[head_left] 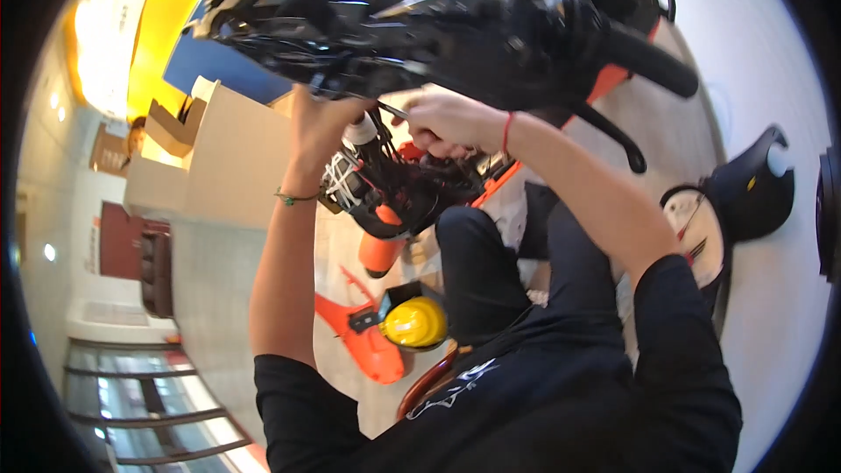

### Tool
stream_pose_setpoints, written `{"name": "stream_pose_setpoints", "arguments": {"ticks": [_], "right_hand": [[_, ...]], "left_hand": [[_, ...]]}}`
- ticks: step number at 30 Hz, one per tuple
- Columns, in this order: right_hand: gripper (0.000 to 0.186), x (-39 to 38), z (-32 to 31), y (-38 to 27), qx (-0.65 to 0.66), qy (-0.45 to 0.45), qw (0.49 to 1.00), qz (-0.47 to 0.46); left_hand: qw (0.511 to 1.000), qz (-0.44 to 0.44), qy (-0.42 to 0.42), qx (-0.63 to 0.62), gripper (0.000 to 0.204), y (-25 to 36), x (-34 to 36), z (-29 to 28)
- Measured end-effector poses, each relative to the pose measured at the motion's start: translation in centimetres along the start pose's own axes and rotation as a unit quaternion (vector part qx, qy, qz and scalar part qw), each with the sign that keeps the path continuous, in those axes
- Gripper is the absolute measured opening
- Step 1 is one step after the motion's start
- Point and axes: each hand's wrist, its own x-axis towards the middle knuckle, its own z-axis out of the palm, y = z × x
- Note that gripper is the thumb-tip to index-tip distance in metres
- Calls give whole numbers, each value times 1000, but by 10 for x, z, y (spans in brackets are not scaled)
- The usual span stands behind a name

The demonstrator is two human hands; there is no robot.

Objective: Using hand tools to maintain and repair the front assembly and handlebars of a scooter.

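Note:
A large black handlebar assembly (438, 35), with grips and a dangling lever, spans the upper view. My left hand (320, 118) is raised against its underside, fingers partly hidden, beside a white cylindrical part (359, 131) and dark cables. Just to the right, my right hand (447, 123) has its fingers closed round a thin tool (394, 110) pointing up-left under the assembly. Below both hands is the vehicle's dark body (412, 193) with orange trim, white ties and an orange lower section (381, 250).
An orange panel (372, 359) and a yellow dome (413, 322) lie on the floor by my legs. A black cover (753, 197) and pale tray (692, 219) are at right. At left are cardboard boxes (228, 158) and what looks like a person's head (136, 136).

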Motion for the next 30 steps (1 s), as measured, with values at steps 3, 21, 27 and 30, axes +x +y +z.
{"name": "stream_pose_setpoints", "arguments": {"ticks": [3,21,27,30], "right_hand": [[14,12,-8,4,-75,14,997,27],[15,16,-22,-3,-303,64,919,-245],[26,4,-2,-5,-235,124,935,-233],[23,-1,1,1,-206,140,935,-251]], "left_hand": [[997,-13,29,69,24,13,-1,3],[998,-57,6,30,30,-17,-8,-16],[992,-74,13,101,36,-22,-10,-40],[988,-112,8,104,37,-6,-15,-20]]}}
